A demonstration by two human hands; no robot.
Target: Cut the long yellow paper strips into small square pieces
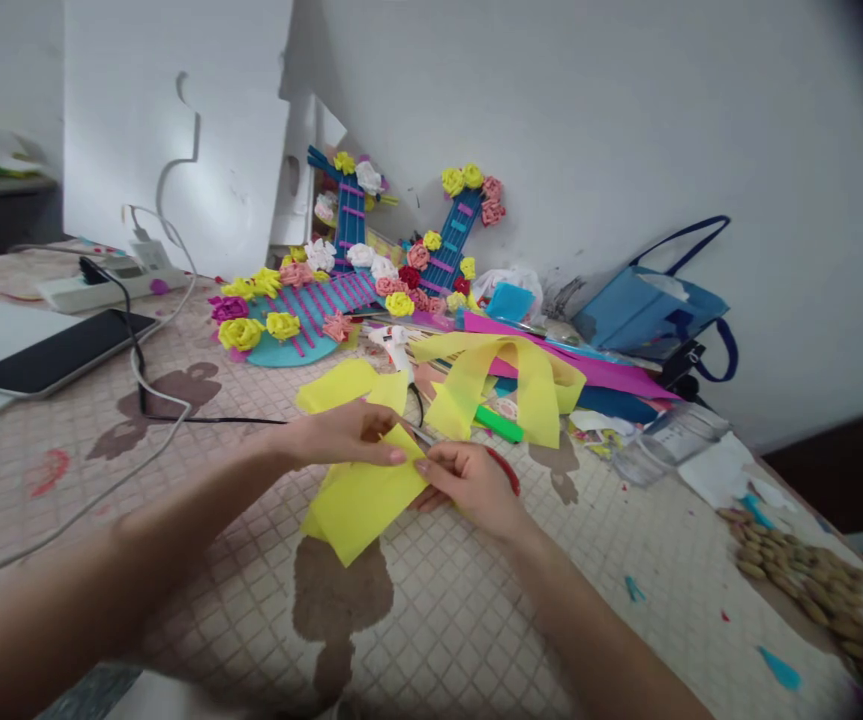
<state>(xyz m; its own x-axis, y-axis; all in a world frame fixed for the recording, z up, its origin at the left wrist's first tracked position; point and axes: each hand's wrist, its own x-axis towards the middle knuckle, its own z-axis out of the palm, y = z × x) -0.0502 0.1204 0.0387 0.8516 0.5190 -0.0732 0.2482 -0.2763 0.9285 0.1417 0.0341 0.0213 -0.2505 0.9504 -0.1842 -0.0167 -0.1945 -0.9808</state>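
Note:
A folded piece of yellow crepe paper [371,500] is pinched between both hands above the table. My left hand [352,435] closes on its upper edge, thumb on top. At its right corner my right hand [472,485] grips the sheet between thumb and fingers. Scissors with a red handle [504,468] lie just behind my right hand, their blades partly hidden by it. More yellow paper strips [495,375] are heaped beyond the hands, beside a green marker-like stick [499,424]. A white glue gun [393,345] stands behind them.
Blue cardboard guitar shapes [303,310] trimmed with paper flowers are at the back. A phone-like black tablet [60,352], power strip [116,280] and cables [153,390] occupy the left. To the right are a blue bag [641,310], a plastic container [671,440] and peanuts [798,575].

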